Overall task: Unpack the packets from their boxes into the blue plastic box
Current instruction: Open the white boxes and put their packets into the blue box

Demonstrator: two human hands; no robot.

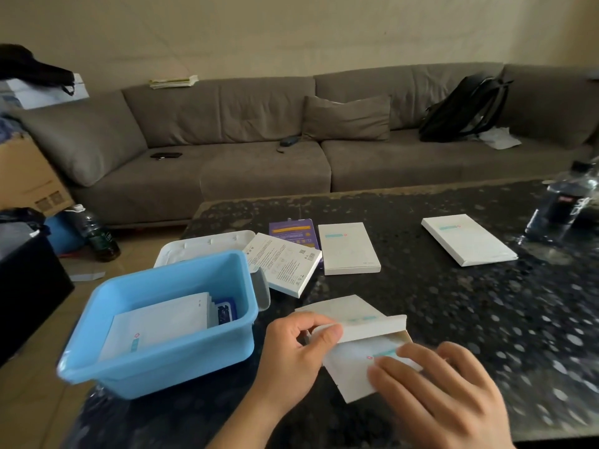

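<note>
Blue tub (181, 348): plastic, set at the near left corner of the table (486, 319), partly over the edge; white packets (162, 322) are stacked inside, the top one marked with a small red sign and a teal strip; a dark blue packet (225, 311) is wedged at their right
Lid (207, 246): white, laid flat behind the tub
Left hand (296, 348): thumb and fingers are curled round the near left corner of the open box (359, 322), which is gripped and held just above the table
Right hand (434, 390): fingers are bent onto a white packet (351, 367) that is half drawn from the box's mouth; the packet is pinched, the thumb being hidden beneath it; a red sign and a teal strip are printed on it
Writing: blurred throughout, no brand can be read
Printed box (285, 264): white, back face up, covered with small print, a barcode and a QR code, tilted just right of the tub
Purple box (293, 231): partly covered by the printed box, orange band across it
Middle box (348, 247): white, closed, teal strip near the top
Far box (468, 238): white, closed, well apart to the right, same teal strip
Bottle (560, 205): clear plastic, red label, at the table's far right edge
Sofa (259, 140): grey, behind the table; a black backpack (466, 108) is leant on it
</note>
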